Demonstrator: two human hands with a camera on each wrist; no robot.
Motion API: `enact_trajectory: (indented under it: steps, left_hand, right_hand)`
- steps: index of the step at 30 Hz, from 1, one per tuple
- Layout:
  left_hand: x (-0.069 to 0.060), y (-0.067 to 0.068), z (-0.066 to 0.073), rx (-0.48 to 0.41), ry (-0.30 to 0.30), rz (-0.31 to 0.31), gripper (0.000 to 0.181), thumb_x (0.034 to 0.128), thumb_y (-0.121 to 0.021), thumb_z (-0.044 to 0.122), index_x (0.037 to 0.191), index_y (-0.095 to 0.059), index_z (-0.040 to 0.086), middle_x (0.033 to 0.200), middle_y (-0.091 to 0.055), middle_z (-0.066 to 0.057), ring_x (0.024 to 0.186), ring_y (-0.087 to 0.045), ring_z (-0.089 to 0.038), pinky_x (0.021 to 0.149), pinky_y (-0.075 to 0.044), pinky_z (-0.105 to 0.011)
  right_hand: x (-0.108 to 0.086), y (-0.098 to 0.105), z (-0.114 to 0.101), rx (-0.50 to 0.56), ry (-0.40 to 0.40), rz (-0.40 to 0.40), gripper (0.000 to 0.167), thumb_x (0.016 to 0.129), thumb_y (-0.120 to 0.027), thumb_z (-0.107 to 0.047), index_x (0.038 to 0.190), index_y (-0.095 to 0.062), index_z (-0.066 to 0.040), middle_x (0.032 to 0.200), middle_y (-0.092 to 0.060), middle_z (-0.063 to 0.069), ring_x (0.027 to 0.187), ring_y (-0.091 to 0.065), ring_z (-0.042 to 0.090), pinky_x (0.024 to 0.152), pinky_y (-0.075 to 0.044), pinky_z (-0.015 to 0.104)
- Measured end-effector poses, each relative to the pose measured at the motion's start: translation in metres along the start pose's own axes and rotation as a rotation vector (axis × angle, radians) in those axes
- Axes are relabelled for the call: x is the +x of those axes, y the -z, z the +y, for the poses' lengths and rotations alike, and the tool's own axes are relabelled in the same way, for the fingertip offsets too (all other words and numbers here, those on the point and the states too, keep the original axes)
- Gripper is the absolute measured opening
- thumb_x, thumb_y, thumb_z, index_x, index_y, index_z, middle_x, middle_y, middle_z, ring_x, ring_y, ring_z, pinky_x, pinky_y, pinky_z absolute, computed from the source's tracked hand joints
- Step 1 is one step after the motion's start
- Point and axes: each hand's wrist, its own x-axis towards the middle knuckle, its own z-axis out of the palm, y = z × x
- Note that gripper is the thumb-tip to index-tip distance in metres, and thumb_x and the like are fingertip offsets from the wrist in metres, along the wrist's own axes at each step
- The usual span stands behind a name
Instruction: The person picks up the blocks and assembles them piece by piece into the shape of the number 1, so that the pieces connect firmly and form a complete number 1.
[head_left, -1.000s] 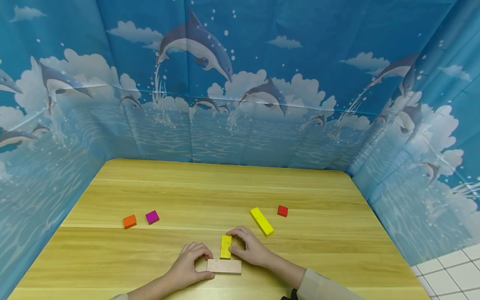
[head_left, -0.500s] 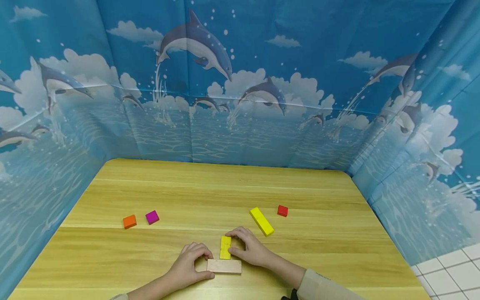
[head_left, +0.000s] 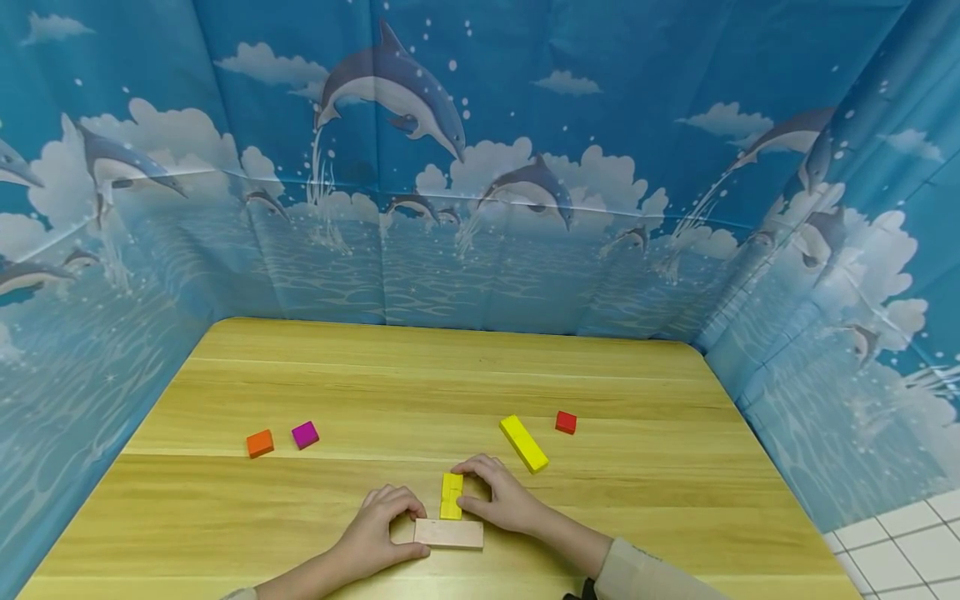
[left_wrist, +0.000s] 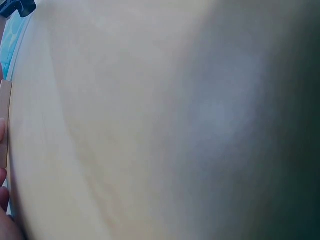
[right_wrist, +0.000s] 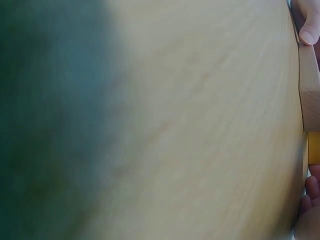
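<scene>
In the head view my left hand (head_left: 378, 532) pinches the left end of a plain wooden block (head_left: 450, 534), thumb on its near side and fingers on its far side. Just beyond it, a short yellow block (head_left: 452, 496) points away from me, its near end close against the wooden one. Faint seams show on its top; whether it is one piece or more I cannot tell. My right hand (head_left: 501, 497) holds this yellow block from the right with thumb and fingertips. At the edge of the right wrist view, the wooden block (right_wrist: 310, 90) and yellow block (right_wrist: 314, 147) meet.
A longer yellow block (head_left: 524, 443) lies slanted beyond my right hand, with a small red block (head_left: 566, 422) to its right. Farther left are an orange block (head_left: 260, 443) and a purple block (head_left: 305, 435). A dolphin-print curtain (head_left: 480, 267) borders the wooden table (head_left: 360, 375).
The short yellow block has slid very slightly toward the plain wooden block, with my right hand still on it. My left hand and the other blocks stay in place.
</scene>
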Motion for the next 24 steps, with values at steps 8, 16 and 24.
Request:
enact_trajectory:
  steps: [8,16,24]
  left_hand:
    - [0.0,0.001,0.0,-0.005,0.015,-0.013,0.031,0.0688,-0.075,0.044,0.088,-0.056,0.03,0.084,-0.05,0.023,0.081,-0.042,-0.001,0.079,-0.031,-0.031]
    - [0.0,0.001,-0.001,-0.006,0.026,-0.022,0.031,0.0686,-0.075,0.045,0.088,-0.056,0.031,0.083,-0.05,0.024,0.081,-0.042,-0.001,0.08,-0.031,-0.032]
    - [0.0,0.0,-0.001,-0.005,0.029,-0.019,0.031,0.068,-0.075,0.044,0.087,-0.056,0.031,0.083,-0.05,0.024,0.081,-0.042,0.0,0.081,-0.03,-0.032]
  right_hand:
    - [0.001,0.001,0.001,0.011,0.028,0.003,0.036,0.089,-0.06,-0.026,0.12,-0.052,-0.011,0.118,-0.052,-0.001,0.109,-0.045,0.019,0.095,-0.036,0.036]
    - [0.01,0.022,-0.002,0.032,0.11,0.036,0.043,0.086,-0.064,-0.018,0.123,-0.048,-0.003,0.118,-0.052,0.012,0.107,-0.048,0.026,0.092,-0.039,0.039]
    - [0.017,0.062,-0.001,-0.069,0.102,0.0,0.057,0.083,-0.067,-0.021,0.133,-0.041,-0.009,0.132,-0.043,0.0,0.119,-0.041,0.027,0.094,-0.035,0.05]
